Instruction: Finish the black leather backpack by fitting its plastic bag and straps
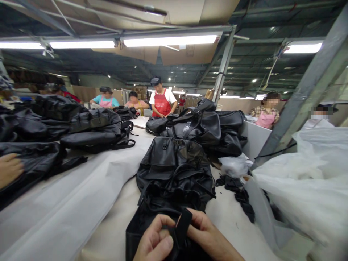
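Observation:
A black leather-look backpack (160,161) lies right before me on the table, with dark bag material stretching from it to under my hands. My right hand (203,232) is closed, pinching a short flat black strap (185,223) that stands up between thumb and fingers. Just to the left, my left hand (157,239) is closed with curled fingers beside the strap. Whatever sits in its fingertips, if anything, is hidden. Under both hands is the open dark mouth of a bag (138,217); whether it belongs to the same backpack, I cannot tell.
More black bags are heaped behind (201,127) and at left (92,127). Another person's hand (11,170) rests on a left bag. Black straps (241,199) and white plastic bags (304,181) lie at right, near a slanted metal post (301,87). Several people stand farther back.

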The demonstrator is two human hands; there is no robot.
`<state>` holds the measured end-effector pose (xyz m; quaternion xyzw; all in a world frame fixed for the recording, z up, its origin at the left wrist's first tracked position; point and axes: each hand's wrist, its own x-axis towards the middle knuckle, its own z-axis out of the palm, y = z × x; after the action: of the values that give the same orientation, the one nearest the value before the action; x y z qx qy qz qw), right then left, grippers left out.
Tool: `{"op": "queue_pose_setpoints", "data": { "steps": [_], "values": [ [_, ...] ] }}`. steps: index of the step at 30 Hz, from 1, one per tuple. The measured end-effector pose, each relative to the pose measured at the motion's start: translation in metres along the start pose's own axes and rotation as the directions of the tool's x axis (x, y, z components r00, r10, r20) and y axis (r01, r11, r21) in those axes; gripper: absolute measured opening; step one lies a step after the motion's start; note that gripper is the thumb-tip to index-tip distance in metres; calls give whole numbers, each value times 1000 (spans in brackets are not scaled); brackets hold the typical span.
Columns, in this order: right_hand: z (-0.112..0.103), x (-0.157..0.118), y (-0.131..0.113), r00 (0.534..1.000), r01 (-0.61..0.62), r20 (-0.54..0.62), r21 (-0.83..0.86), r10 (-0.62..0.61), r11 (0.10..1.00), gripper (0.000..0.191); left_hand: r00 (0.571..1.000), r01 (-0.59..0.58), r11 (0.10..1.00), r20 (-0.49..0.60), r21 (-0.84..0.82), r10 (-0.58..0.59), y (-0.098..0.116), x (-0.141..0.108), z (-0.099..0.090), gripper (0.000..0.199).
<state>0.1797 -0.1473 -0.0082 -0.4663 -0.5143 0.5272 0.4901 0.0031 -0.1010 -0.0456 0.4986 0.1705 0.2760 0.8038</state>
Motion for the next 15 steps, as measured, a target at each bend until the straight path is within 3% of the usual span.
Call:
{"op": "queue_pose_setpoints", "data": {
  "steps": [3, 7, 11, 14, 15],
  "values": [
    [3, -1, -6, 1000, 15, 22, -83, -14, 996, 31, 999, -4, 992, -53, 125, 11, 8, -6, 7, 63],
    [12, -6, -13, 999, 39, -3, -224, -41, 974, 19, 986, -59, 905, -115, 422, 118, 20, -15, 13, 41],
    [21, -12, -13, 999, -4, -33, -336, -7, 942, 11, 982, -110, 826, -67, 553, 176, 25, -21, 12, 26],
    [25, -16, -15, 999, -32, -10, -321, 31, 946, 10, 954, -277, 790, 59, 547, 294, 24, -26, 9, 7],
    [25, -17, -16, 999, -47, 11, -290, 53, 956, 11, 935, -343, 777, 115, 527, 335, 24, -28, 8, 10]
  ]
}}
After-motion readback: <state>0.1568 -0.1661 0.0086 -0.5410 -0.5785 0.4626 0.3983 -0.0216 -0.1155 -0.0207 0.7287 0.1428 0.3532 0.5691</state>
